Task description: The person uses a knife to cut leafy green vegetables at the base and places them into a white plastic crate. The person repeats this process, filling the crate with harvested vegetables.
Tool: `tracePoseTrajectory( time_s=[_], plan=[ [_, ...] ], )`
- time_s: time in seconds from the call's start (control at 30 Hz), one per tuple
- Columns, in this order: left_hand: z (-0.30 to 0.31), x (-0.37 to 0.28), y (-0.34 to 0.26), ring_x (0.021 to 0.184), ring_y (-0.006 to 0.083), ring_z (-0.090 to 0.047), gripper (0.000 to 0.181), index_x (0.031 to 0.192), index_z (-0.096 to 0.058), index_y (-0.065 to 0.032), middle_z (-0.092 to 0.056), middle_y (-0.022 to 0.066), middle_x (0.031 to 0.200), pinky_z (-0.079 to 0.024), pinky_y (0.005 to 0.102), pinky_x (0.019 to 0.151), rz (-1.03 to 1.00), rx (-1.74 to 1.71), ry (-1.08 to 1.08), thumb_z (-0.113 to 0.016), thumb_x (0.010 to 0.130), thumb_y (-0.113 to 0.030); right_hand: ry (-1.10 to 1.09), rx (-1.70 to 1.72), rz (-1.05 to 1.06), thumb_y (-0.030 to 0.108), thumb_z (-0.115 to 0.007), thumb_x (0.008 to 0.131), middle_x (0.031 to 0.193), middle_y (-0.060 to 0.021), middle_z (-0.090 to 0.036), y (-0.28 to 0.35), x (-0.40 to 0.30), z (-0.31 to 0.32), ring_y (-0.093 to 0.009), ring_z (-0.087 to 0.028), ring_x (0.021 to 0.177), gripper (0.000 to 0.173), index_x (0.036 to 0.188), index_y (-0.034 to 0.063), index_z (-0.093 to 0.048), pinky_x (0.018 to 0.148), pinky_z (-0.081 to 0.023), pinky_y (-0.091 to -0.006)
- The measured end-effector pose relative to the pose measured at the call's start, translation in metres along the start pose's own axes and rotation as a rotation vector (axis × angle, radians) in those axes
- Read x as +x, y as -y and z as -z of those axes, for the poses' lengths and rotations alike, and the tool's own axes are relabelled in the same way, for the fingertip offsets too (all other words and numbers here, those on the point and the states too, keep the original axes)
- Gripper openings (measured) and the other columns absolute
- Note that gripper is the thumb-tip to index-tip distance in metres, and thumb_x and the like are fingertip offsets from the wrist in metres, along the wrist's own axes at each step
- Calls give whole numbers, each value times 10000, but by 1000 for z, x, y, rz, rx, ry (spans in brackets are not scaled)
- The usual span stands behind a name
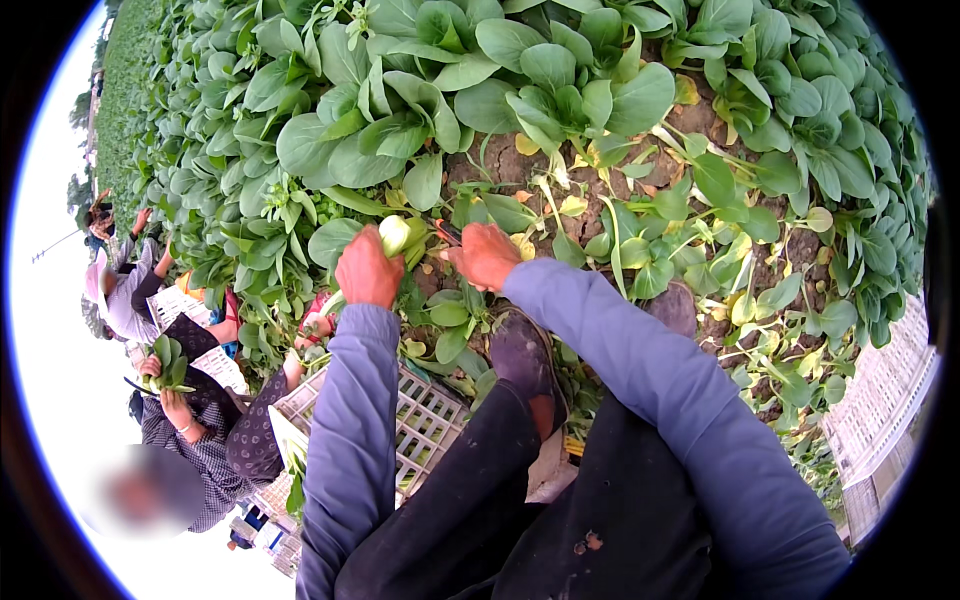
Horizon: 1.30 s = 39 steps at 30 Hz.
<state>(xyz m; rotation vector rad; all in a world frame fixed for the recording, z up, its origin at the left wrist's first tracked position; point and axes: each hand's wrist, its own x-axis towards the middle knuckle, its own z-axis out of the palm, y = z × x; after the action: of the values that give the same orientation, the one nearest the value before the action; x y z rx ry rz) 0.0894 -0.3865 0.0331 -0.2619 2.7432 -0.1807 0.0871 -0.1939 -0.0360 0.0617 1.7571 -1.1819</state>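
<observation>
My left hand [370, 268] is closed around a bok choy plant [395, 235], its pale, rounded base turned toward my other hand. Just to the right, my right hand [486, 256] grips a small cutting tool with an orange-red and dark part [448, 232] showing; its exact kind is hard to make out. The tool's tip is close to the stalks, and I cannot tell whether they touch. Leafy bok choy [375, 135] grows thickly just beyond both hands. Beneath them lie brown soil and loose leaves.
A plastic crate [427, 420] with greens inside stands by my left leg. More crates [877, 405] are at the far right. Co-workers sit at left, one person holding a bok choy [171, 367]. My shoe [521, 352] rests on soil among cut yellowing leaves [720, 262].
</observation>
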Motion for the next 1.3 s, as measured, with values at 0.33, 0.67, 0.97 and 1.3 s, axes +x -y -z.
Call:
tracePoseTrajectory(
  time_s=[0.33, 0.67, 0.97, 1.3],
  plan=[
    [-17, -15, 4, 917, 444, -757, 381, 1027, -660, -18, -760, 223, 1014, -600, 534, 809, -9, 18, -82, -901, 764, -151, 97, 134, -89, 416, -717, 1053, 608, -100, -696, 11, 21, -10, -245, -677, 511, 511, 763, -4, -727, 556, -573, -421],
    [-27, -33, 13, 965, 460, -762, 391, 1102, -685, -17, -778, 261, 1028, -600, 532, 869, 292, -141, -119, -881, 832, -222, 34, -11, 3, 390, -750, 1011, 929, -223, -796, 1, 8, -4, -395, -787, 831, 416, 1044, -23, -777, 865, -614, -515],
    [-14, -32, 10, 934, 480, -750, 450, 1057, -658, -17, -770, 256, 990, -582, 554, 823, 256, -84, -127, -919, 834, -307, -87, -234, 129, 386, -774, 995, 1090, -256, -773, -19, -5, -18, -454, -748, 1066, 397, 1090, 1, -780, 920, -597, -547],
    [-31, -47, 9, 921, 469, -744, 576, 1055, -615, -9, -716, 226, 1114, -589, 545, 799, 110, -37, -32, -987, 748, -323, 56, -240, 79, 392, -816, 957, 1181, -236, -779, -11, 19, -18, -434, -747, 1146, 412, 1122, 16, -788, 967, -600, -522]
  ],
)
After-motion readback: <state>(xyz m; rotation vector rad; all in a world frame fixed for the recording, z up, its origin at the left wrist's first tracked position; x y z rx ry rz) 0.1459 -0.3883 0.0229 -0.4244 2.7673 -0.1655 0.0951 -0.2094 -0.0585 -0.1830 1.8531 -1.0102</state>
